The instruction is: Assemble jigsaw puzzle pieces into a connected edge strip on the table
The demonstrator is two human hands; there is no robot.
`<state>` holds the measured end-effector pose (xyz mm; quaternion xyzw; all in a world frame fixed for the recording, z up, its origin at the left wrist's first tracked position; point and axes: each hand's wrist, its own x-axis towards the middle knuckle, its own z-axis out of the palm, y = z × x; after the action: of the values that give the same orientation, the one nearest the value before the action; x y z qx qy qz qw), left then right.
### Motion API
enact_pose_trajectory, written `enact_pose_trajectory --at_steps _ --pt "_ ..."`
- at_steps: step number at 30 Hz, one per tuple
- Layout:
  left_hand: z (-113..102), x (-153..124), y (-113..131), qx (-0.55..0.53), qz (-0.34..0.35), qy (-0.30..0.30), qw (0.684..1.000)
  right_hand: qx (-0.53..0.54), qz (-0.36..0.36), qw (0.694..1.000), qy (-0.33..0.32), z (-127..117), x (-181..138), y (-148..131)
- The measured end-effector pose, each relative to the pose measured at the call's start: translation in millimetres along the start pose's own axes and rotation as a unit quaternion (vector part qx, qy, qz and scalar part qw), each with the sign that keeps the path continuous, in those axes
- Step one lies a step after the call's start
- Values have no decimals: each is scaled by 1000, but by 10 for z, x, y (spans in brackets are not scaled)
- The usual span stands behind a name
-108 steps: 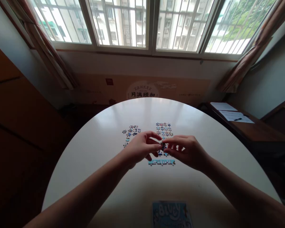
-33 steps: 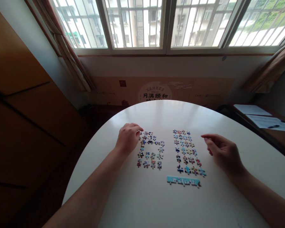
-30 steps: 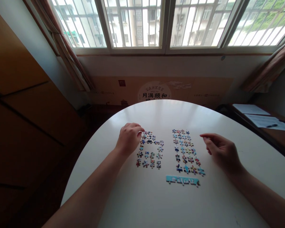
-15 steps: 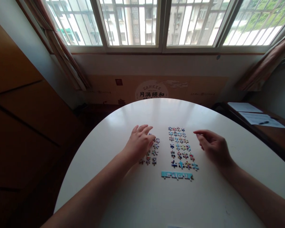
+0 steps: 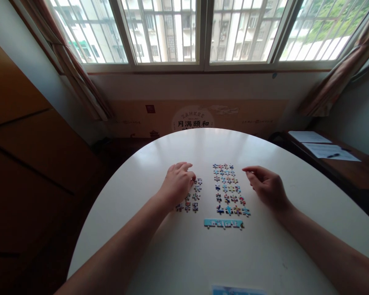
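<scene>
White tabletop bears puzzle pieces, left hand over some, right hand nearby, each grip unclear

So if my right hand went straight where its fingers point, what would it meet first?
Likely the upper rows of the nearer puzzle pieces, though your right hand could pass above them; its height over the table is unclear.

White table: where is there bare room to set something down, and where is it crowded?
Bare: the white table between the joined strip and the blue item at the picture's bottom; also from the right pieces to its far rim. Crowded: among those pieces, the right hand beside them, and the left pieces, partly hidden by the left hand.
</scene>
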<state>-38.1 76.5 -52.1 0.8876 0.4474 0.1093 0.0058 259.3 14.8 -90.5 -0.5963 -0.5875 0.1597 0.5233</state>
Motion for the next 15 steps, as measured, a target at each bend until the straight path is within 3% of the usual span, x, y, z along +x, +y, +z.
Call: enact_pose_trajectory --at_steps 6,15 --pt "-24 10 15 -19 -11 -19 1000 -1 -5 1000 -4 10 -1 39" --pt "-36 -16 -32 -62 6 3 998 2 -12 1000 -10 0 -1 25"
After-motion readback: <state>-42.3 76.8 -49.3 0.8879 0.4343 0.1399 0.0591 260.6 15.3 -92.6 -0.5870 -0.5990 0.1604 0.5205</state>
